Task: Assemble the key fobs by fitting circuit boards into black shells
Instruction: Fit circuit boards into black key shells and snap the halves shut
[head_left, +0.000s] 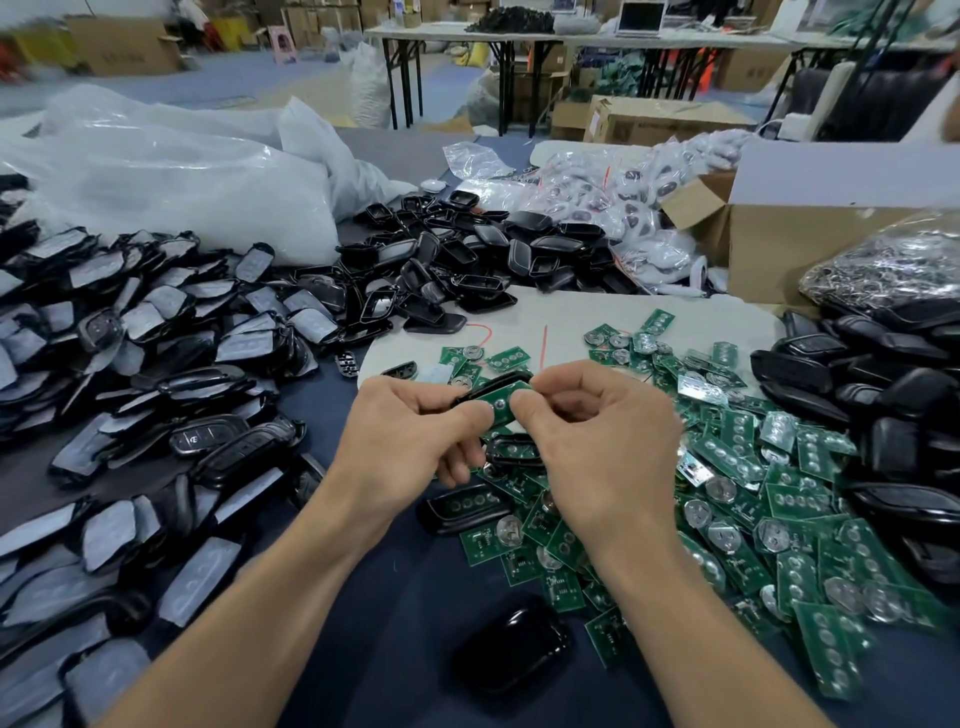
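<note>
Work sits between my hands: my left hand (410, 431) and right hand (597, 436) both curl round one black shell (493, 383), thumbs pinching a green circuit board (496, 413) against its open face. I judge the board is not yet seated. A heap of loose boards (779, 493) lies to my right and empty shells (467, 260) are piled behind, so much is left. The film-covered fobs (130, 322) heaped on my left look done, though I cannot tell for sure.

Bright, even light, perhaps from overhead; glare on plastic bags (171, 171), edges bowed and blurred.
</note>
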